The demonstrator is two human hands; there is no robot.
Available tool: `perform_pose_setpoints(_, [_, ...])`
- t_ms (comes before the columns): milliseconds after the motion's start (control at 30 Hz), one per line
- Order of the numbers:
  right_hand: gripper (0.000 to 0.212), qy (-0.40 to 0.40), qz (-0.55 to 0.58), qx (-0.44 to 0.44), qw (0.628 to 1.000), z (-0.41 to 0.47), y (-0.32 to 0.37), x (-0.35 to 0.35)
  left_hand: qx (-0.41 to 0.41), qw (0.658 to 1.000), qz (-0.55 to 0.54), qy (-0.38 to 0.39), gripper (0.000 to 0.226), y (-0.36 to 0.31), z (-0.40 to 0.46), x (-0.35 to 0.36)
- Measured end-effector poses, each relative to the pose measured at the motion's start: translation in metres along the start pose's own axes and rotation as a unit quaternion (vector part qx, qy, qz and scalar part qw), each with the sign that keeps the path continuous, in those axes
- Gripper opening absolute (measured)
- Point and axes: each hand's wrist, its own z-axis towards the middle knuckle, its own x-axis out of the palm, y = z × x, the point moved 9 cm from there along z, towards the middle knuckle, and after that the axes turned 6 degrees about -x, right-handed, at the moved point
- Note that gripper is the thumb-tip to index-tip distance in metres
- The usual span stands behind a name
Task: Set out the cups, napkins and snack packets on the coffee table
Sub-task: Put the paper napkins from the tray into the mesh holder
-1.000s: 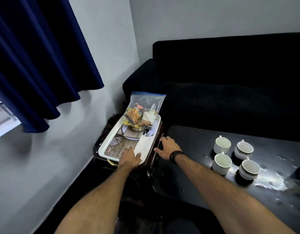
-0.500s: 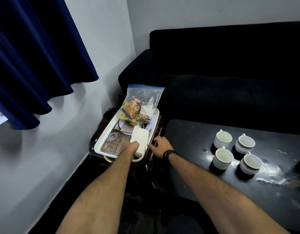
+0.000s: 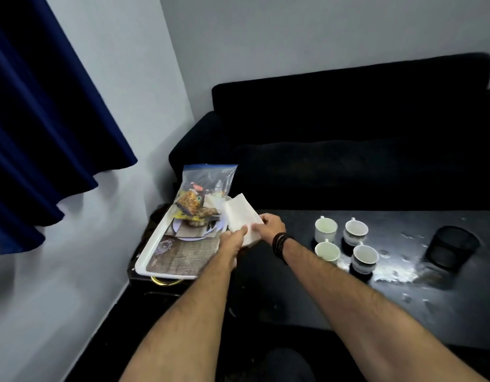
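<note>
A stack of white napkins is held up between both hands, just above the right edge of the white tray. My left hand pinches its near edge from below. My right hand, with a black wristband, grips its right side. A clear zip bag of snack packets leans at the tray's far end. Several white cups stand grouped on the dark coffee table, right of my hands.
A black mesh holder stands on the table's right part, near pale smears. The tray rests on a low dark side stand by the grey wall. A black sofa runs behind the table. A blue curtain hangs at left.
My left hand has lifted the napkins off the tray, and my right hand has come off the table edge and taken hold of them too. The view has tilted up and right.
</note>
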Motion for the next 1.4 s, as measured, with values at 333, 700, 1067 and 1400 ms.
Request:
perform_pose_setpoints(333, [0.032, -0.21, 0.01, 0.048, 0.977, -0.071, -0.085, -0.256, 0.087, 0.937, 0.328, 0.083, 0.033, 0.036, -0.057, 0.16])
perform_pose_setpoints(700, [0.03, -0.292, 0.01, 0.139, 0.946, -0.151, -0.219, -0.373, 0.42, 0.661, 0.584, 0.215, 0.038, 0.139, -0.181, 0.339])
perform_pose_setpoints(1067, [0.045, -0.174, -0.194, 0.135, 0.956, -0.115, -0.295, -0.351, 0.437, 0.608, 0.645, 0.153, 0.071, 0.204, -0.123, 0.37])
perform_pose_setpoints(1400, [0.024, -0.23, -0.338, 0.039, 0.912, -0.102, -0.279, -0.351, 0.452, 0.636, 0.607, 0.148, 0.085, 0.205, -0.098, 0.369])
